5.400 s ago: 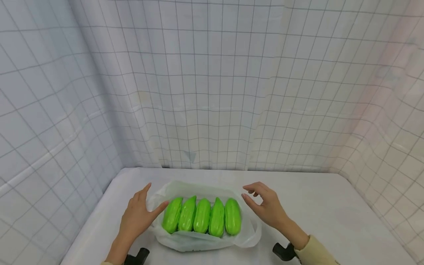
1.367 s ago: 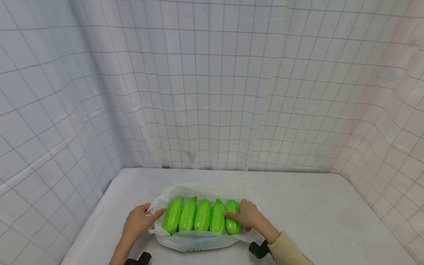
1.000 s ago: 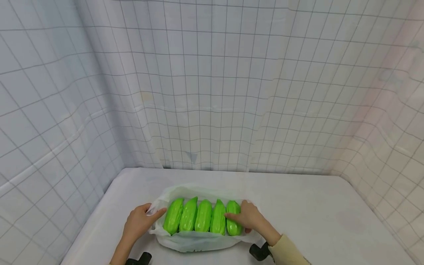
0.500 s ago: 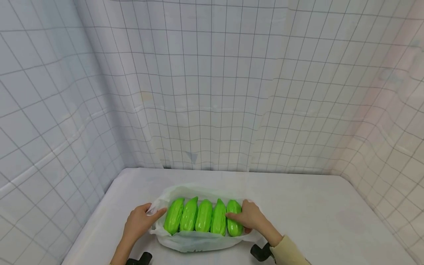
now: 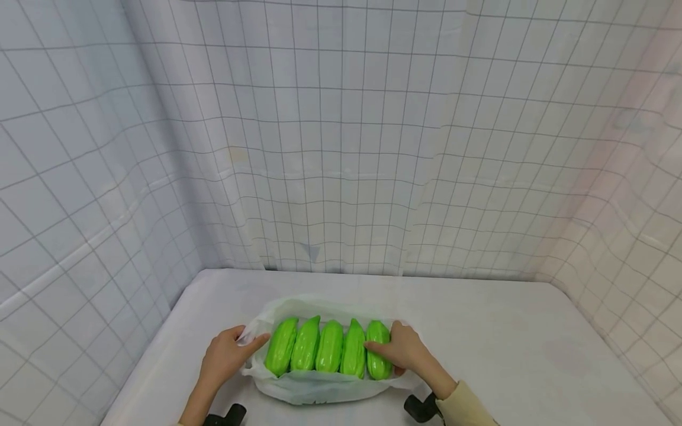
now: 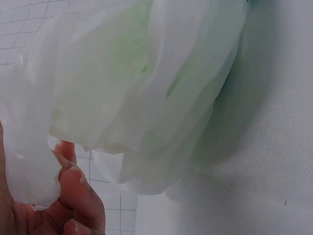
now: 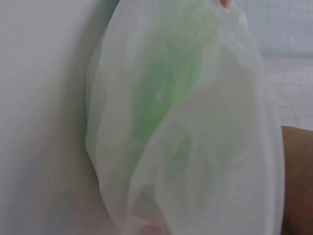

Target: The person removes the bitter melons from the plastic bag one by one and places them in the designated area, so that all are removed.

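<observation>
A whitish translucent plastic bag [image 5: 314, 387] lies on the table, its mouth open upward. Inside, several glossy green, ridged, gourd-like vegetables [image 5: 330, 348] stand side by side in a row. My left hand [image 5: 224, 358] holds the bag's left edge; in the left wrist view the plastic passes between its curled fingers [image 6: 80, 196]. At the right end, my right hand [image 5: 407, 349] grips the bag's edge, with its thumb reaching across the rightmost green vegetable. The right wrist view shows mostly the bag's side [image 7: 146, 122], which hides most of that hand.
A white cloth covers the table [image 5: 490, 331]. White gridded curtains [image 5: 341, 148] enclose it at the back and both sides. Black wrist mounts [image 5: 229, 415] show below both hands, close to the bag's front.
Both hands, earlier raised and spread apart over the bag's ends, have come down and inward onto its edges. Over the last second they have hardly moved.
</observation>
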Demonstrator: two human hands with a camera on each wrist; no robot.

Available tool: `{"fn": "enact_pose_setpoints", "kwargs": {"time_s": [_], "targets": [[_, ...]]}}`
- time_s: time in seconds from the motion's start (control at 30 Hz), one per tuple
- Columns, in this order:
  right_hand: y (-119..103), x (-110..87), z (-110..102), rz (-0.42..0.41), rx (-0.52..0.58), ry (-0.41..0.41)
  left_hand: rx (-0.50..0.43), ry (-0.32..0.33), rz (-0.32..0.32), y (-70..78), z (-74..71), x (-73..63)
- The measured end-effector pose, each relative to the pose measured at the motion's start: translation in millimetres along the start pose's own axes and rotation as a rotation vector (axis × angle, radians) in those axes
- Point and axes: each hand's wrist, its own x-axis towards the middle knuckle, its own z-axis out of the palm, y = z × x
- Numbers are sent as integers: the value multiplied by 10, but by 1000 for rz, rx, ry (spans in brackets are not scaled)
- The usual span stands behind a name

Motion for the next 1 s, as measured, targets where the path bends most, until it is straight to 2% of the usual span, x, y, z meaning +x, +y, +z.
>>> {"fn": "enact_pose_setpoints", "kwargs": {"time_s": [0.5,1.0], "targets": [[-12,-48,-50,-56,34,31,2,10,-3,-46,27,31],[-21,-64,-49,-67,31,39,5,3,-11,-3,11,19]]}}
